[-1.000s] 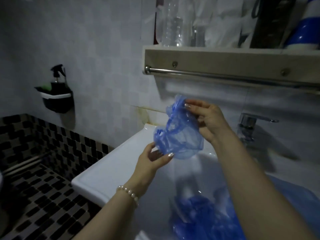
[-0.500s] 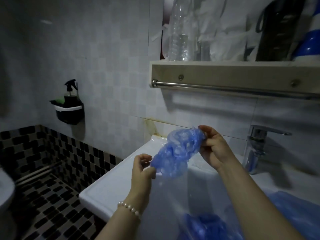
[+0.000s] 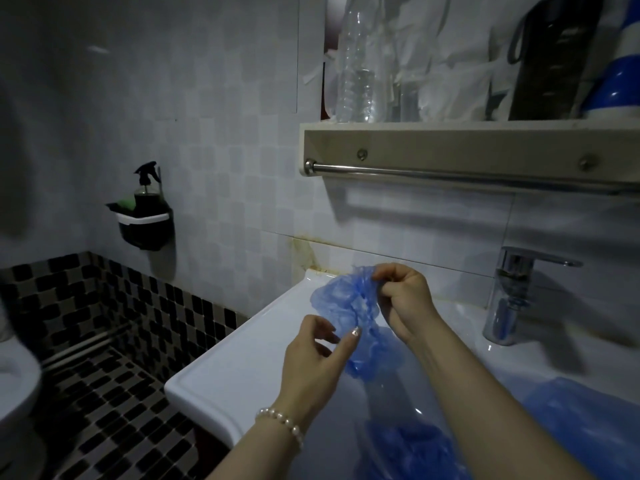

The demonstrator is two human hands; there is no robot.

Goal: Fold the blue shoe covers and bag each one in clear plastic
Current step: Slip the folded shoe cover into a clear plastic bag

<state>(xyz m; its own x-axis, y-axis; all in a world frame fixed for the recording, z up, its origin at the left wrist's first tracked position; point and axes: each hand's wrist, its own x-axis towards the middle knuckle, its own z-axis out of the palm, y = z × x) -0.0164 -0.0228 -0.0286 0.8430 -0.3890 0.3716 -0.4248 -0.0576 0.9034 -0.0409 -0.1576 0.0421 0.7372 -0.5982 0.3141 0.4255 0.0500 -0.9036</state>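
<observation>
Above sink: shoe cover, bunched, pinched by right hand; left hand fingers loose, barely touching. Risk: thin film slips, unfolds.

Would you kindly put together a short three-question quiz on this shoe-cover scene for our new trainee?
1. True or false: the right hand pinches the top of the blue shoe cover.
2. Where is the shoe cover held? A) over the white sink B) on the wall shelf C) on the floor
3. Fill in: the pile of blue shoe covers lies in the ____.

Key: 1 true. 2 A. 3 sink. The left hand has its thumb at the cover's lower part, fingers loose; whether it really grips there is unclear.
</observation>
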